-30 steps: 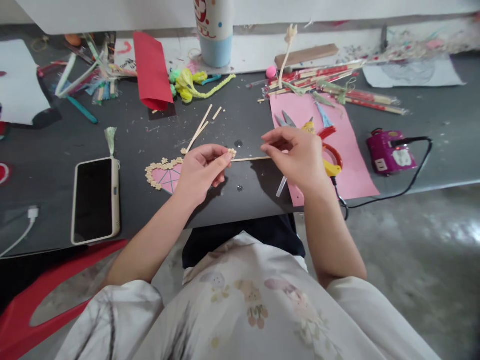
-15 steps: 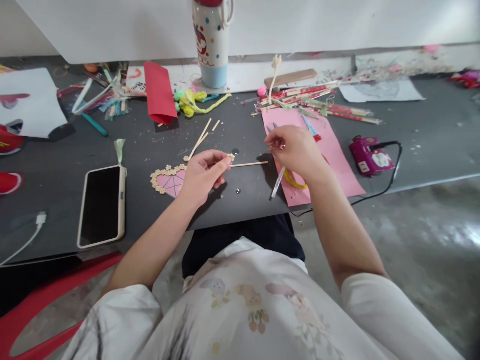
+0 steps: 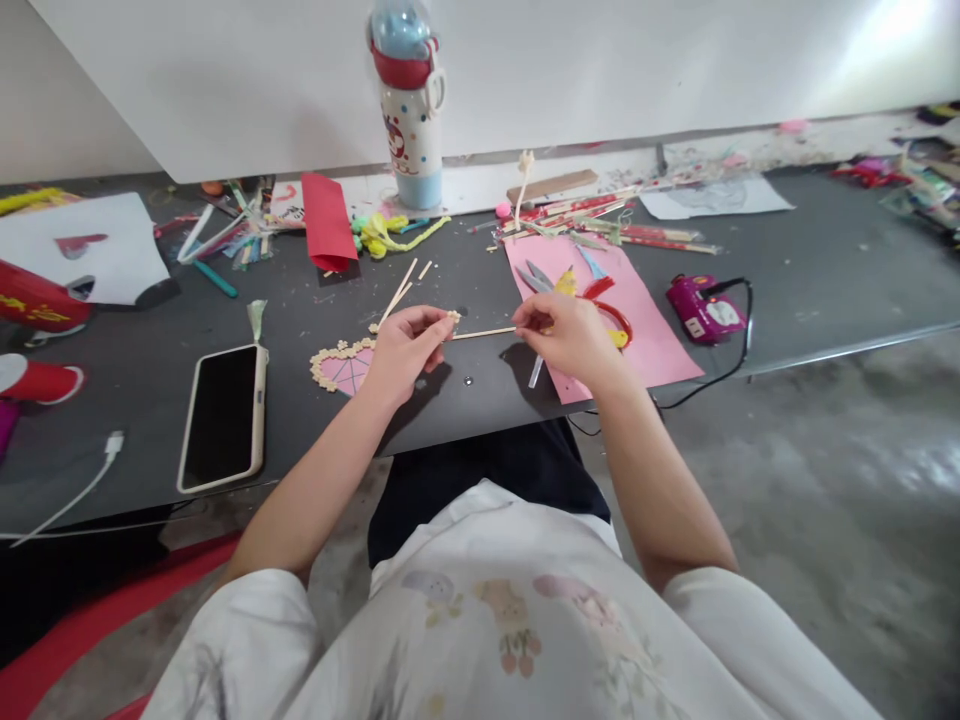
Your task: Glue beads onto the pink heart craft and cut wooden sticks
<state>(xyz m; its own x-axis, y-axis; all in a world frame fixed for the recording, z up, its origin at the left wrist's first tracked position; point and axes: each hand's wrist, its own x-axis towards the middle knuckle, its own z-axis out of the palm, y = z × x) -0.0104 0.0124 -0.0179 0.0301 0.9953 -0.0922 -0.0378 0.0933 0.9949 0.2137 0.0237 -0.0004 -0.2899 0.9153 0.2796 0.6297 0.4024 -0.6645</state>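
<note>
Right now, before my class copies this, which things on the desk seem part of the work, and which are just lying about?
Seemingly in use:
pale cluster, at the left hand's fingertips
thin stick, between left and right hand
pink piece with pale edging, beside the left hand
possibly scissors, by the right hand

Apparently lying about:
phone
bottle
purple box
red paper

The left hand (image 3: 403,365) pinches a pale piece (image 3: 453,316) too small to make out and hides the right part of the heart (image 3: 349,372). Whether the right hand (image 3: 564,338) touches the end of the stick (image 3: 484,333) cannot be told; it also covers the middle of the scissors (image 3: 537,279). Clutter (image 3: 930,185) toward the back right of the table (image 3: 480,412) is blurred. The picture's left side cuts off a paper (image 3: 90,270) and, below the table's front edge, the chair (image 3: 97,625).
</note>
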